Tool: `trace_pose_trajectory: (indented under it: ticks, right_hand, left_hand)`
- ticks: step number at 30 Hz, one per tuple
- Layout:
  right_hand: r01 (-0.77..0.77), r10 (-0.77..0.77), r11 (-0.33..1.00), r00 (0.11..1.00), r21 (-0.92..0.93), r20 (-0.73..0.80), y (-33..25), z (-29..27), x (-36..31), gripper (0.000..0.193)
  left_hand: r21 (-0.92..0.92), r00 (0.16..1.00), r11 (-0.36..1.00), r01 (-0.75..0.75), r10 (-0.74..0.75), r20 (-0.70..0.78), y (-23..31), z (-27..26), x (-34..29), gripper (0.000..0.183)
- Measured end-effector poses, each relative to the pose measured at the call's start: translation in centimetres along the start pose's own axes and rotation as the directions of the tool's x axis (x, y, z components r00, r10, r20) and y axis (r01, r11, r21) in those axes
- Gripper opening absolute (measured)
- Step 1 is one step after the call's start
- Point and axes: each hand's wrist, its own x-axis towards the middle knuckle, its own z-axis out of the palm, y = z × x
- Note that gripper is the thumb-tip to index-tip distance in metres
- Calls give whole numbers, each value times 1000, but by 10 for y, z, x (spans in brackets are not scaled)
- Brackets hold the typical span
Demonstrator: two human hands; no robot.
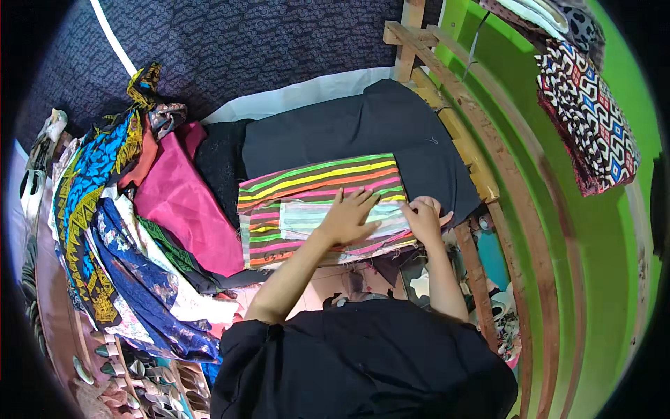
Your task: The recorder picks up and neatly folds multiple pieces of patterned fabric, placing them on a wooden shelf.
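Observation:
A striped cloth (317, 178) in brown, yellow, green, orange and pink lies flat in front of me. Across its middle rests a pale, semi-sheer strip of fabric (296, 218), through which the stripes faintly show. My left hand (347, 218) presses palm-down on this strip, fingers spread. At the strip's right end, by the cloth's right edge, my right hand (423, 220) has its fingers bent and pinched on the pale fabric. The exact fingertip grip is partly hidden. Under the striped cloth spreads a black cloth (307, 136) covering the work surface.
Draped on the left are a pink cloth (185, 199), a blue and yellow patterned cloth (108, 185) and a navy floral cloth (136, 251). Wooden rails (488, 133) border the right side. A folded patterned fabric (590, 115) hangs beyond them. Shoes (153, 387) stand at lower left.

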Motion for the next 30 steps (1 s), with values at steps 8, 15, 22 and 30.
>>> trace_pose_trajectory:
  ticks: [8, 15, 22, 30]
  right_hand:
    - [-249, -68, 568, 936, 784, 346, -36, -15, 17, 17]
    - [-58, -317, 466, 921, 883, 228, -80, 6, 12, 45]
    - [328, -459, 741, 885, 586, 85, -142, 61, 19, 51]
    - [-267, -370, -236, 914, 934, 168, -140, 56, 87, 59]
  left_hand:
    - [-248, 988, 961, 120, -141, -67, 44, 0, 9, 111]
    - [-998, 762, 26, -61, -644, -63, 15, 7, -15, 58]
    - [-879, 374, 323, -351, -813, -447, -47, 64, -102, 46]
    - [-901, 865, 401, -169, -379, -330, 13, 28, -64, 63]
